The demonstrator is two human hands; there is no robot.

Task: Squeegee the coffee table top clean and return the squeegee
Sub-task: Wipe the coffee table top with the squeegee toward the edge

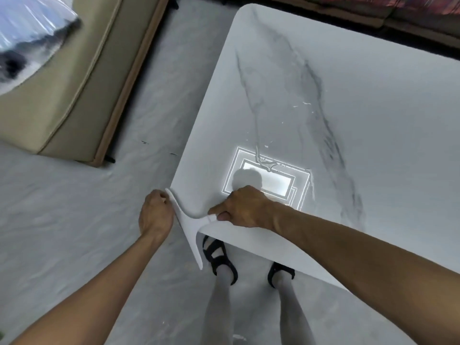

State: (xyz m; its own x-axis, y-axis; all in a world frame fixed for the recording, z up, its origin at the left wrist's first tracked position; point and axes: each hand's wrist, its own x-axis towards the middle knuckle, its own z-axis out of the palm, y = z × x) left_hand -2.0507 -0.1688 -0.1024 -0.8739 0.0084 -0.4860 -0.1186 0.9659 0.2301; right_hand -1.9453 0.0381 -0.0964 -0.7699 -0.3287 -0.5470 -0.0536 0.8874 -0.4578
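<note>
A white squeegee (189, 226) lies at the near left corner of the white marble coffee table (373, 120), its long blade hanging past the table's edge over the floor. My right hand (242, 207) grips the squeegee's handle on the table top. My left hand (155, 214) is off the table beside the blade, its fingers curled against the blade's far end. Thin streaks and drops of water (263, 163) glisten on the table just beyond my right hand, around the reflection of a ceiling light.
A beige sofa (74, 83) stands at the left with a plastic-wrapped cushion (27, 33) on it. Grey marbled floor (74, 220) lies between the sofa and the table. My feet in black sandals (219, 260) stand under the table's near edge. A dark rug edge runs along the far side.
</note>
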